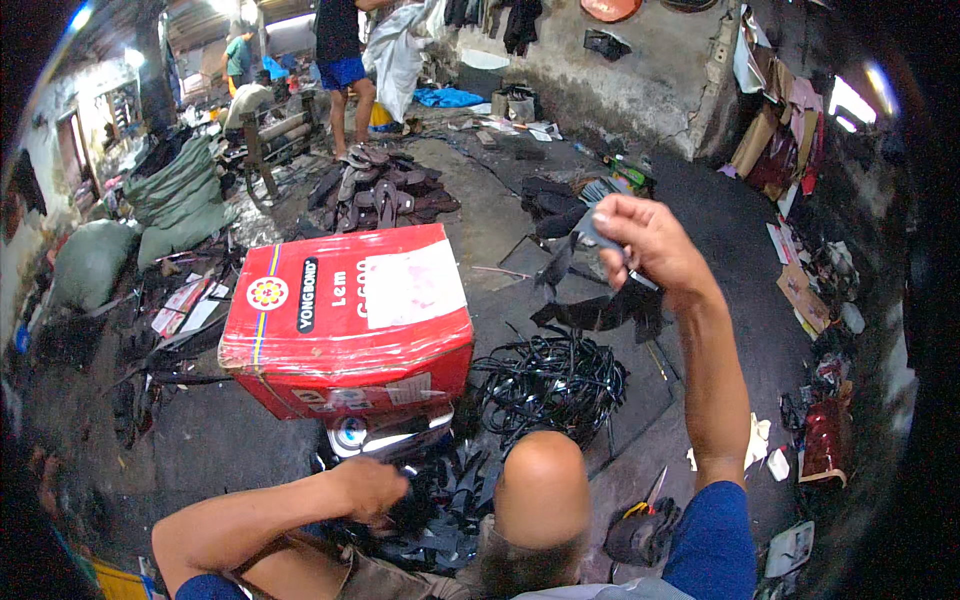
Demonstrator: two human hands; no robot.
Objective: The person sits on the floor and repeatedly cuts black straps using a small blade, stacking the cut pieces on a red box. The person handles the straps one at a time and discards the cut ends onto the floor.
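Observation:
My right hand [650,240] is raised at the right, its fingers pinched on a dark grey strap piece [592,234]. A slim silvery thing shows just under that hand, too small to name. Black flat pieces [598,312] lie or hang below it; I cannot tell if they join the strap. Low in front of me, my left hand [372,490] is blurred by motion, close to a heap of black cut strips [450,520] between my legs. Its fingers are not clear. Beyond it stands a red carton [345,310] with a white label on top.
A tangle of glossy black cords [550,385] lies right of the carton. Farther off sits a pile of dark flip-flops [385,195]. Green sacks [180,200] lean at the left. A person [340,60] in blue shorts stands at the back. Scraps [825,440] line the right wall.

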